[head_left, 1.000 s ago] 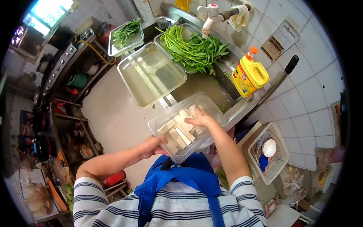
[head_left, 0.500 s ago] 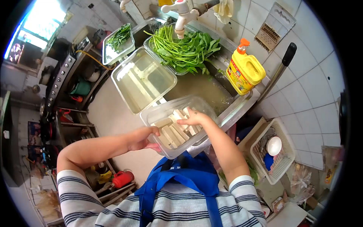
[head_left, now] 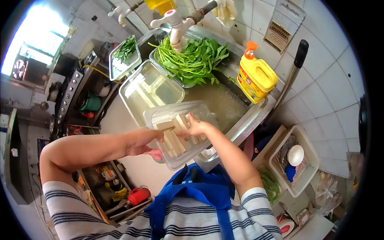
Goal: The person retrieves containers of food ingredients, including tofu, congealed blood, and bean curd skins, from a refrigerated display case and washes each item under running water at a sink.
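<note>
A clear plastic container [head_left: 175, 158] is tilted in front of my blue apron, near the sink's front edge. Inside it lie several pale rectangular blocks [head_left: 173, 142]. My left hand [head_left: 146, 143] grips the container's left side, thumb on the rim and fingers underneath. Inside the container, my right hand [head_left: 196, 128] rests on the blocks with its fingers apart; its fingertips are partly hidden among them. Just beyond is a clear tray [head_left: 160, 86] with cloudy liquid, beside a container heaped with green leafy stems [head_left: 192, 60].
Murky water fills the sink [head_left: 218, 100]. A yellow bottle [head_left: 256, 80] stands on its right ledge, below a grater [head_left: 282, 28]. A white tap [head_left: 174, 26] overhangs the greens. A smaller tray of greens [head_left: 125, 56] sits back left, and a basket [head_left: 296, 172] lower right.
The view has shifted, bringing more of the taps and the left side into sight. The container and both hands sit slightly further left, and my right hand has moved over the blocks.
</note>
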`<state>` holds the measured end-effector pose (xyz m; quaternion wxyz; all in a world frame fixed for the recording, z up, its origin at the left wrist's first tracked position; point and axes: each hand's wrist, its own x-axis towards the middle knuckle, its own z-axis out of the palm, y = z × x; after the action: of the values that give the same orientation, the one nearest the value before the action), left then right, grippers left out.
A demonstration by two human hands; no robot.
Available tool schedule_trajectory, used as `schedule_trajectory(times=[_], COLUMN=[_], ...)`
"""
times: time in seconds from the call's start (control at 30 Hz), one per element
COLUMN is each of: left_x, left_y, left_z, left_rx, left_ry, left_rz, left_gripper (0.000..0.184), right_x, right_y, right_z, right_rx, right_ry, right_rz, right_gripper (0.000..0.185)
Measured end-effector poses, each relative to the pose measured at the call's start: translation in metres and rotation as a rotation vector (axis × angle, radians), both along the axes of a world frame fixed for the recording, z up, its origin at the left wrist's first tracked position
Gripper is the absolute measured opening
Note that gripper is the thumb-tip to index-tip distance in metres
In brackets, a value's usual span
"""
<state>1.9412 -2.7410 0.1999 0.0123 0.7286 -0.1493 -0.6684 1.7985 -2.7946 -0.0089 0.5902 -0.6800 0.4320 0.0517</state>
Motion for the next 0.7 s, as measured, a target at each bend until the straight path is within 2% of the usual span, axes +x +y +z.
schedule_trajectory(times=[0.17,0.23,0.3,0.47,0.7], left_x=[-0.006,-0.013,-0.02,-0.025,-0.028], left_y=[-0.014,-0.019,-0.024,-0.03,-0.03], left_z=[0.01,0.016,0.021,0.023,0.023], left_rx=[0.035,0.038,0.097,0.158,0.206], left_ry=[0.04,0.055,-0.045,-0.05,-0.077], left_rz=[-0.034,-0.047,-0.025,-0.005,0.028], left_gripper=[0.054,0.057,0.062,0.071,0.077], right_x=[0.0,-0.004,-0.004,-0.012,-0.009], right_y=[-0.004,-0.002,-0.001,0.0,0.005], right_z=[0.001,0.006,0.005,0.026,0.011], right_rx=[-0.003,0.101,0.112,0.178,0.259], right_ry=[-0.02,-0.121,-0.14,-0.19,-0.182], right_rz=[-0.002,-0.037,-0.05,-0.017,-0.004], right_gripper=[0.137,0.138,0.137,0.136,0.135])
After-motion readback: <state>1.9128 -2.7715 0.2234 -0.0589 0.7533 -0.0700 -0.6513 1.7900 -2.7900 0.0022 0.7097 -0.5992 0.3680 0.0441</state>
